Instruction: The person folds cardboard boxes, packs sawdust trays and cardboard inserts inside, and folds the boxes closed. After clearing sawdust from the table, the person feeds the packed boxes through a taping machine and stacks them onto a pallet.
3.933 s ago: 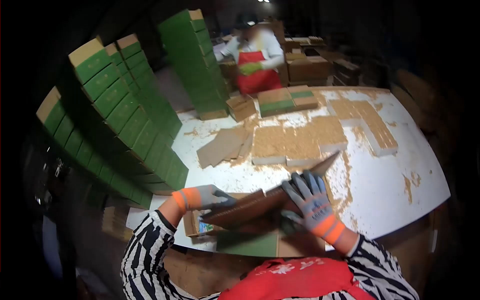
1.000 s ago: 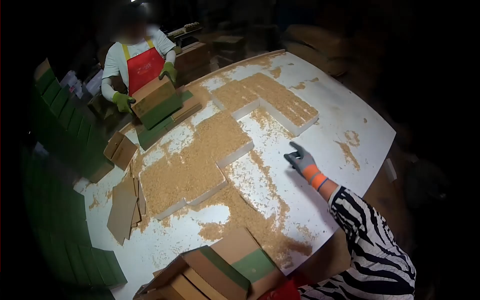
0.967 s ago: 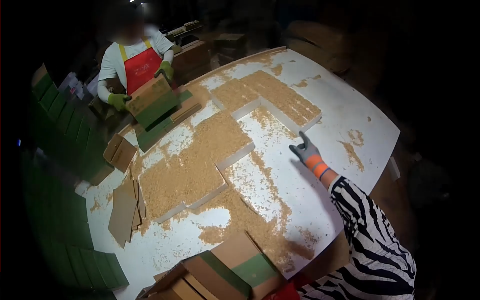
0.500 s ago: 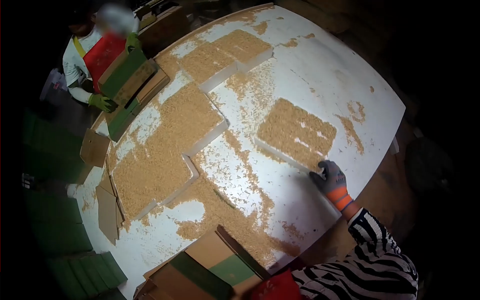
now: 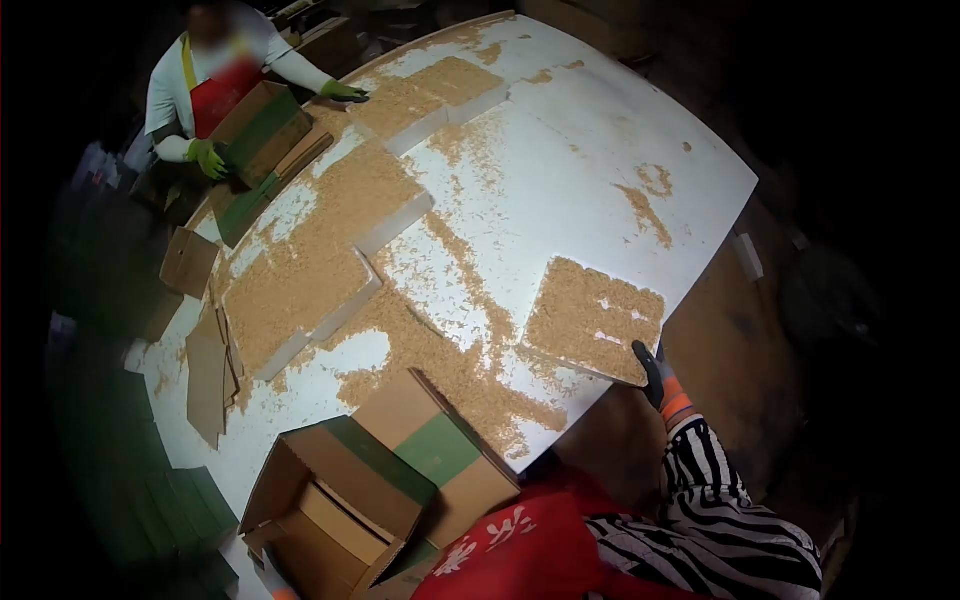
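Note:
My right hand [image 5: 655, 380], in a dark glove with an orange cuff, grips the near right corner of a shallow white-sided slab [image 5: 595, 315]. Its thumb lies on top and the other fingers are hidden. Tan flakes like wood shavings cover the slab, with a few white slots showing through. The slab overhangs the table's near edge. At the bottom left, only a piece of my left hand [image 5: 270, 575] shows, at the left side of an open cardboard box [image 5: 345, 515] with a green band; its fingers are mostly hidden.
More flake-covered white slabs [image 5: 300, 305] stand in a row across the white table [image 5: 590, 150]. Loose flakes are scattered between them. A co-worker [image 5: 215, 95] with green gloves stands at the far left behind another box [image 5: 262, 135]. Flat cardboard pieces [image 5: 207, 378] lie at the left edge.
My right hand has pulled the slab toward me, over the table's edge. The open box and part of my left hand have come into view. The co-worker's one hand has reached onto the far slabs.

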Motion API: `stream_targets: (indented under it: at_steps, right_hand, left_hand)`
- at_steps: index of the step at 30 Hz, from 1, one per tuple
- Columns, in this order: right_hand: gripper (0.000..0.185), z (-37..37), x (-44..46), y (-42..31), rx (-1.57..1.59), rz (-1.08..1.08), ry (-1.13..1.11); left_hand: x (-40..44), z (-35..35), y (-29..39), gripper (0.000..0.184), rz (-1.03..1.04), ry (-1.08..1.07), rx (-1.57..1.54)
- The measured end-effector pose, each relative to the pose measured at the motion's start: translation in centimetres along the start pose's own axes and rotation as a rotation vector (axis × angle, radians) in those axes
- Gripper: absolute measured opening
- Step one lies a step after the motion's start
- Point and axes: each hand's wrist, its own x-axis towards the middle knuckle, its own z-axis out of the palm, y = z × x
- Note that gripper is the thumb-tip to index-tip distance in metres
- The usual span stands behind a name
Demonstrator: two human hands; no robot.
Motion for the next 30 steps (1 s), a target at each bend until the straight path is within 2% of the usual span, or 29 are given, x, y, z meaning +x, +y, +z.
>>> stream_targets:
  at_steps: [2, 4, 5, 7, 9, 10, 11, 12, 13, 15, 16, 17, 18, 19, 21, 22, 24, 26, 29, 30]
  right_hand:
    - [0.071, 0.6, -3.0, -3.4, 0.051, 0.017, -0.057]
    - [0.072, 2.4, -8.7, -9.4, 0.321, 0.096, -0.013]
    - [0.066, 2.5, -10.2, -10.0, 0.297, 0.006, -0.068]
    - [0.062, 2.3, -11.4, -11.3, 0.416, 0.047, -0.156]
    - [0.058, 3.2, -13.8, -14.6, 0.436, -0.038, -0.250]
    - [0.053, 3.4, -13.6, -14.8, 0.540, -0.108, -0.336]
    - [0.051, 4.1, -14.8, -16.0, 0.298, -0.383, -0.379]
    - [0.050, 4.8, -15.9, -17.2, 0.085, -0.664, -0.357]
    - [0.050, 5.9, -17.2, -18.9, -0.428, -1.087, -0.249]
    - [0.046, 8.2, -18.8, -21.7, -0.287, -1.098, -0.420]
    - [0.045, 10.3, -20.8, -23.9, -0.381, -1.230, -0.455]
    - [0.051, 12.6, -24.0, -26.8, -0.173, -0.914, -0.640]
    - [0.059, 14.9, -27.3, -29.7, 0.058, -0.585, -0.730]
    - [0.064, 16.2, -28.9, -30.6, 0.085, -0.525, -0.793]
    - [0.068, 18.3, -31.4, -31.4, 0.000, -0.579, -0.860]
    - [0.072, 18.3, -31.9, -33.0, -0.005, -0.489, -0.909]
    - [0.071, 20.2, -33.1, -33.7, -0.063, -0.471, -0.922]
    - [0.074, 21.4, -32.3, -33.3, -0.017, -0.383, -0.998]
    - [0.080, 25.3, -31.2, -31.1, -0.056, -0.364, -1.069]
    - [0.082, 26.4, -30.9, -30.6, -0.129, -0.446, -1.071]
  left_hand:
    - [0.4, -2.6, -4.1, 0.048, -0.025, -0.044, -0.084]
    - [0.8, -2.2, -6.2, 0.049, -0.146, -0.082, -0.296]
    - [0.8, -1.4, -6.4, 0.049, -0.215, -0.080, -0.413]
    - [-0.9, 0.3, -1.0, 0.049, -0.241, -0.092, -0.634]
    - [-1.0, 0.5, -0.6, 0.054, -0.170, -0.067, -0.374]
    - [-1.0, 0.8, 0.9, 0.055, -0.221, -0.075, -0.306]
    - [-1.2, 0.7, 1.4, 0.057, -0.274, -0.092, -0.235]
    - [-1.1, 1.4, -0.9, 0.051, -0.124, -0.040, -0.326]
    - [-0.3, 3.4, -2.8, 0.047, 0.033, 0.012, -0.411]
    - [0.0, 4.5, -5.5, 0.046, 0.196, 0.058, -0.460]
    - [0.3, 4.9, -4.9, 0.047, 0.202, 0.049, -0.437]
    - [0.3, 5.1, -4.6, 0.048, 0.157, 0.000, -0.517]
    - [0.4, 5.2, -4.3, 0.049, 0.109, -0.046, -0.597]
    - [0.4, 5.3, -4.1, 0.050, 0.057, -0.088, -0.674]
    - [0.1, 4.4, -2.5, 0.050, -0.175, -0.348, -1.134]
    - [-0.5, 4.0, -1.7, 0.042, -0.336, -0.500, -1.587]
    - [1.0, 7.7, -6.3, 0.041, 0.136, -0.324, -1.111]
    - [-2.3, 4.6, 1.3, 0.039, -0.277, -0.323, -1.580]
    - [-2.6, 3.7, 2.1, 0.040, -0.276, -0.378, -1.554]
    - [-2.7, 3.8, 3.3, 0.043, -0.279, -0.153, -1.446]
